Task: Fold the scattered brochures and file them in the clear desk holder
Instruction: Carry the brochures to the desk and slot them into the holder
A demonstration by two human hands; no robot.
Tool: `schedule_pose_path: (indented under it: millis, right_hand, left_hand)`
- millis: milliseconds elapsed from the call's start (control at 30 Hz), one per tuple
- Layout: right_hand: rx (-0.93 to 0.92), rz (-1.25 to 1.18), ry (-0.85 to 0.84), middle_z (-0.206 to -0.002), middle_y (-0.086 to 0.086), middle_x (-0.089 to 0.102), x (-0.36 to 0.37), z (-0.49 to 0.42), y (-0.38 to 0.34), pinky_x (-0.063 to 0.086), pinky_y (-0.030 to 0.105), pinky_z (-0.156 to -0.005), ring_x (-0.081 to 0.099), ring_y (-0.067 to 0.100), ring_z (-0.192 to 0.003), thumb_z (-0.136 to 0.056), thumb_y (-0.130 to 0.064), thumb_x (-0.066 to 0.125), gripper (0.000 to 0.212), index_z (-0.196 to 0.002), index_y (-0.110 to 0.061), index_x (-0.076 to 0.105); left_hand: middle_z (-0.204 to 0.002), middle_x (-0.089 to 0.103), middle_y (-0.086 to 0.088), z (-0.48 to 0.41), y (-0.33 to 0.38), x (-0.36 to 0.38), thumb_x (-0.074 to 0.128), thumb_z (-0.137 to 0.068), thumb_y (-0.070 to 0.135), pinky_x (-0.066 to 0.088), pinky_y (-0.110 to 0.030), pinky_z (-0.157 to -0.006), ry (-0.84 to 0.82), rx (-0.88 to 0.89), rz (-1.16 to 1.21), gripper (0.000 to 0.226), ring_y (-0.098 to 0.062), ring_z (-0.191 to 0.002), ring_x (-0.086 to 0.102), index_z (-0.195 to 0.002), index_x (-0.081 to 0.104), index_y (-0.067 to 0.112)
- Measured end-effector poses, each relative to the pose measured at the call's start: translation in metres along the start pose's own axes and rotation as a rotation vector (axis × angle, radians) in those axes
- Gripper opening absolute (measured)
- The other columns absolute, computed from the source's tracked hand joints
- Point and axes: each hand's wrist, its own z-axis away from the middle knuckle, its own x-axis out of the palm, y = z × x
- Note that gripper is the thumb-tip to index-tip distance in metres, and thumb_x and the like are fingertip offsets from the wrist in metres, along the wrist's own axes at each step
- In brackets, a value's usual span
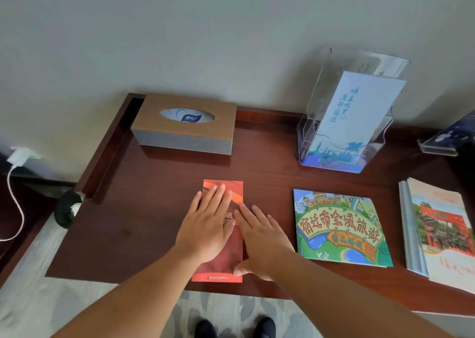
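A folded red brochure [230, 265] lies lengthwise on the dark wooden desk [144, 217], near its front edge. My left hand [209, 224] presses flat on the brochure's upper left part, fingers spread. My right hand [259, 242] lies flat along its right edge, thumb on the lower right corner. A colourful cartoon brochure [339, 227] lies flat to the right. The clear desk holder [308, 132] stands at the back right, with a pale blue brochure [354, 111] upright in it.
A wooden tissue box [185, 124] sits at the back left. A stack of booklets [439, 229] lies at the desk's right edge. A clear sign stand [442, 142] is at far right. A white charger and cable [15, 173] hang at left.
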Motion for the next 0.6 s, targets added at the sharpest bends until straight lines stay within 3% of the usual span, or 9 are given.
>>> schedule_pose_path:
  millis: [367,600]
  right_hand:
    - [-0.005,0.044,-0.021,-0.16,-0.004,-0.027,0.002,0.001,0.0,-0.005,0.045,-0.121,-0.023,0.021,-0.147,-0.063,-0.073,0.071,0.138,-0.153,-0.021,-0.02]
    - [-0.006,0.041,-0.025,-0.161,-0.003,-0.026,-0.001,0.002,-0.002,-0.003,0.046,-0.121,-0.021,0.022,-0.148,-0.063,-0.072,0.073,0.14,-0.153,-0.02,-0.02]
  left_hand:
    - [-0.162,-0.015,-0.001,0.0,-0.005,-0.003,-0.001,-0.096,0.055,-0.008,-0.04,-0.121,-0.037,0.022,0.0,0.068,-0.015,-0.148,-0.018,-0.154,-0.009,0.02]
    - [-0.16,0.023,0.006,0.008,-0.031,-0.026,0.038,-0.096,0.054,0.02,-0.04,-0.116,-0.048,-0.083,0.034,0.063,-0.017,-0.147,0.017,-0.151,0.026,0.026]
